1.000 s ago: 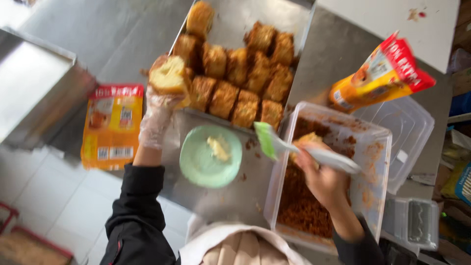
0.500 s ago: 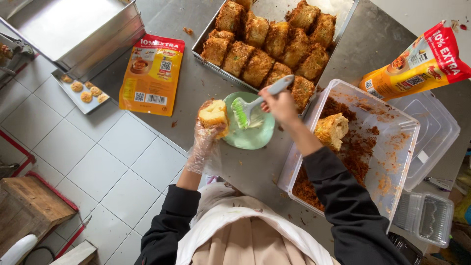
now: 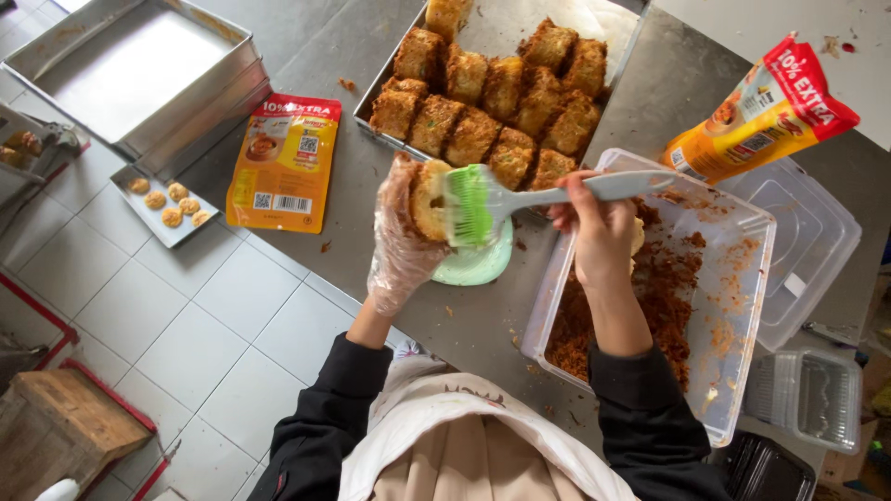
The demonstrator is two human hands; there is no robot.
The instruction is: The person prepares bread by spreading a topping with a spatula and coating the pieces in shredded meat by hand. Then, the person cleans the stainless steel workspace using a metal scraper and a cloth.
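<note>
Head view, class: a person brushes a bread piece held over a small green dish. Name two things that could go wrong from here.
1. The left hand pinches the bread piece in a loose plastic glove; it might slip under the brush.
2. The green dish sits near the counter edge; a nudge could tip it to the floor.

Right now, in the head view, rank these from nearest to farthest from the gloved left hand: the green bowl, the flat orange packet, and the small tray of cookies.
1. Green bowl: just right of and below the left hand, partly under the brush.
2. Flat orange packet: on the counter to its left.
3. Small tray of cookies: farthest left, beyond the packet.
</note>
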